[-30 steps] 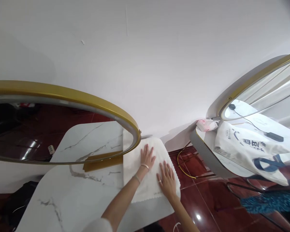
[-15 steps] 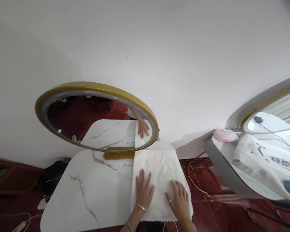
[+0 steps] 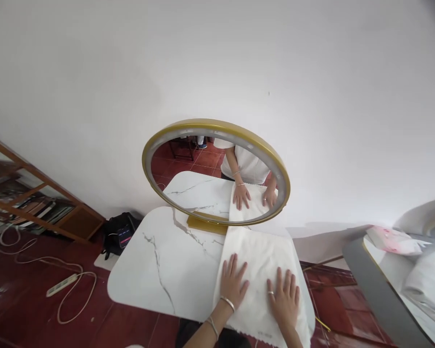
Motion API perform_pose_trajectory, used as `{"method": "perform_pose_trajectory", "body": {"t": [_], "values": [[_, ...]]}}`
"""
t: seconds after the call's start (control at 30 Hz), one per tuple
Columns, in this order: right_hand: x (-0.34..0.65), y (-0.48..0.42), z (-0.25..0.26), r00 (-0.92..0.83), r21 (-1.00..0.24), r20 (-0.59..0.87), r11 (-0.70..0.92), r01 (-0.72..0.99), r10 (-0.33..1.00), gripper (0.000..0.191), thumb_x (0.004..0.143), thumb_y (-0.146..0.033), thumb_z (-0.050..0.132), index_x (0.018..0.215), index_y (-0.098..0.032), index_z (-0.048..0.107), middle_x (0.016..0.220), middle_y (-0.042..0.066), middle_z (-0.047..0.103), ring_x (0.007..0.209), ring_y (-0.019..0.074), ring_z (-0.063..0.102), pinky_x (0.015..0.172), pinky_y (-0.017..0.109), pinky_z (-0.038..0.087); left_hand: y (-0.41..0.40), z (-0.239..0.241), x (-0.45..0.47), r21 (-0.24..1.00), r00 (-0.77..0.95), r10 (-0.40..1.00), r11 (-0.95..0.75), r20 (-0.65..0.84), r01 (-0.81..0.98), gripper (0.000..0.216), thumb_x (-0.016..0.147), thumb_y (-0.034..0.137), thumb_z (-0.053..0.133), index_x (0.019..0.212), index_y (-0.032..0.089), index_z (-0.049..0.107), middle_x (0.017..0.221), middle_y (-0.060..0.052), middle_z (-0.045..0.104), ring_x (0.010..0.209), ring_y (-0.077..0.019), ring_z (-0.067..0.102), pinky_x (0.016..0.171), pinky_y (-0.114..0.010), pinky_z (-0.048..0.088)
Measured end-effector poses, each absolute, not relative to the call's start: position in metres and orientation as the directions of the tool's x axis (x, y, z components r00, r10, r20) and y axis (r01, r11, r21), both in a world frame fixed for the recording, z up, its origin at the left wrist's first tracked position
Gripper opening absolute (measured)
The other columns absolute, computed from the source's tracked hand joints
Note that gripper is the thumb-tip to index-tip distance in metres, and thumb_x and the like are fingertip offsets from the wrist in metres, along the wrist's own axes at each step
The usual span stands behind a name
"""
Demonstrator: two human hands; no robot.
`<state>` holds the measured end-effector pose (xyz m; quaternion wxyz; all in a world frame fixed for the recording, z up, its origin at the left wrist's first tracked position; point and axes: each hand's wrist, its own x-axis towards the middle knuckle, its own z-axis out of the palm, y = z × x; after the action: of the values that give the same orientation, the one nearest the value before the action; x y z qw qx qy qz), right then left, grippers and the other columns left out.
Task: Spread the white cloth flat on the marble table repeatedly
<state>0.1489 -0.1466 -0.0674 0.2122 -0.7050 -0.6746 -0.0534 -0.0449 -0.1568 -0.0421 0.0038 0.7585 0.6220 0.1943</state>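
Observation:
A white cloth (image 3: 257, 256) with a scalloped edge lies on the right part of the white marbled table (image 3: 137, 275), its near edge hanging slightly over the front. My left hand (image 3: 234, 282) rests flat on the cloth's left side, fingers spread, two bracelets on the wrist. On the cloth's right side lies my right hand (image 3: 284, 297), palm down with fingers stretched out and a ring on one finger. Faint wrinkles run through the cloth between the hands. Neither hand grips anything.
A gold-framed oval mirror (image 3: 217, 124) stands at the table's back on a gold base (image 3: 206, 224), reflecting both hands. Right: another table (image 3: 366, 285) with a pink-white packet (image 3: 395, 240). Left: a black bag (image 3: 118, 234), a power strip (image 3: 61, 285) with cables, and a wooden bookshelf (image 3: 32, 193).
The view has swung left, so the table and mirror appear farther right, and the shelf shows. Both hands stay flat on the cloth; the right hand's fingers now point more straight ahead.

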Motion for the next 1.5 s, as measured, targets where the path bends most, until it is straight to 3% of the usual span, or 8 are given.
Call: {"method": "perform_pose_trajectory", "body": {"t": [0.33, 0.47, 0.67, 0.9, 1.17, 1.3, 1.5], "values": [[0.058, -0.158, -0.068, -0.013, -0.272, 0.402, 0.133, 0.953, 0.916, 0.069, 0.093, -0.056, 0.014, 0.15, -0.018, 0.008, 0.156, 0.014, 0.009, 0.142, 0.0341, 0.012, 0.107, 0.059, 0.022, -0.18, -0.047, -0.137, 0.248, 0.072, 0.967, -0.134, 0.246, 0.959, 0.058, 0.089, 0.041, 0.047, 0.143, 0.039, 0.028, 0.153, 0.001, 0.027, 0.139, -0.0273, 0.028, 0.11, -0.05, 0.029], [0.025, -0.168, -0.064, -0.061, -0.246, 0.393, 0.169, 0.954, 0.918, 0.067, 0.094, -0.054, 0.016, 0.15, -0.02, 0.004, 0.157, 0.012, 0.006, 0.142, 0.033, 0.01, 0.108, 0.057, 0.023, -0.158, -0.048, -0.161, 0.289, -0.059, 0.96, -0.024, 0.274, 0.957, 0.059, 0.09, 0.036, 0.046, 0.145, 0.029, 0.028, 0.154, -0.004, 0.025, 0.138, -0.0276, 0.027, 0.11, -0.046, 0.029], [0.011, -0.172, -0.059, -0.084, -0.194, 0.387, 0.17, 0.966, 0.918, 0.066, 0.094, -0.054, 0.019, 0.15, -0.023, 0.004, 0.156, 0.01, 0.01, 0.142, 0.0302, 0.016, 0.107, 0.052, 0.026, -0.102, -0.04, -0.161, 0.228, 0.172, 0.956, -0.227, 0.237, 0.947, 0.063, 0.092, 0.039, 0.04, 0.149, 0.023, 0.018, 0.156, -0.008, 0.016, 0.143, -0.027, 0.013, 0.114, -0.05, 0.018], [0.04, -0.178, -0.061, -0.005, -0.18, 0.372, 0.077, 0.981, 0.928, 0.069, 0.093, -0.059, 0.016, 0.15, -0.022, 0.012, 0.154, 0.01, 0.019, 0.141, 0.0299, 0.02, 0.107, 0.053, 0.027, -0.094, -0.039, -0.126, 0.239, 0.295, 0.934, -0.339, 0.2, 0.91, 0.065, 0.093, 0.037, 0.035, 0.15, 0.017, 0.01, 0.157, -0.008, 0.011, 0.144, -0.0254, 0.007, 0.116, -0.05, 0.018], [0.032, -0.18, -0.059, 0.032, -0.154, 0.371, 0.027, 0.988, 0.928, 0.067, 0.093, -0.056, 0.015, 0.151, -0.021, 0.008, 0.156, 0.011, 0.014, 0.141, 0.0315, 0.018, 0.107, 0.056, 0.025, -0.084, -0.037, -0.134, 0.276, 0.35, 0.917, -0.392, 0.19, 0.877, 0.064, 0.093, 0.039, 0.036, 0.149, 0.021, 0.012, 0.157, -0.005, 0.012, 0.144, -0.0237, 0.009, 0.116, -0.051, 0.018], [0.004, -0.18, -0.054, -0.071, -0.156, 0.379, 0.139, 0.978, 0.923, 0.067, 0.094, -0.052, 0.019, 0.151, -0.019, 0.001, 0.156, 0.012, 0.011, 0.141, 0.0303, 0.017, 0.109, 0.054, 0.025, -0.087, -0.038, -0.165, 0.255, 0.324, 0.923, -0.371, 0.208, 0.893, 0.064, 0.093, 0.039, 0.037, 0.149, 0.022, 0.013, 0.157, -0.005, 0.012, 0.144, -0.0232, 0.01, 0.116, -0.05, 0.017], [-0.06, -0.18, -0.046, -0.284, -0.171, 0.371, 0.366, 0.915, 0.884, 0.069, 0.094, -0.042, 0.037, 0.151, -0.021, 0.005, 0.156, 0.011, 0.012, 0.141, 0.0299, 0.021, 0.109, 0.049, 0.029, -0.096, -0.041, -0.239, 0.182, 0.229, 0.947, -0.272, 0.226, 0.945, 0.063, 0.092, 0.035, 0.039, 0.149, 0.022, 0.016, 0.156, -0.006, 0.016, 0.144, -0.0237, 0.013, 0.115, -0.048, 0.021]]}}
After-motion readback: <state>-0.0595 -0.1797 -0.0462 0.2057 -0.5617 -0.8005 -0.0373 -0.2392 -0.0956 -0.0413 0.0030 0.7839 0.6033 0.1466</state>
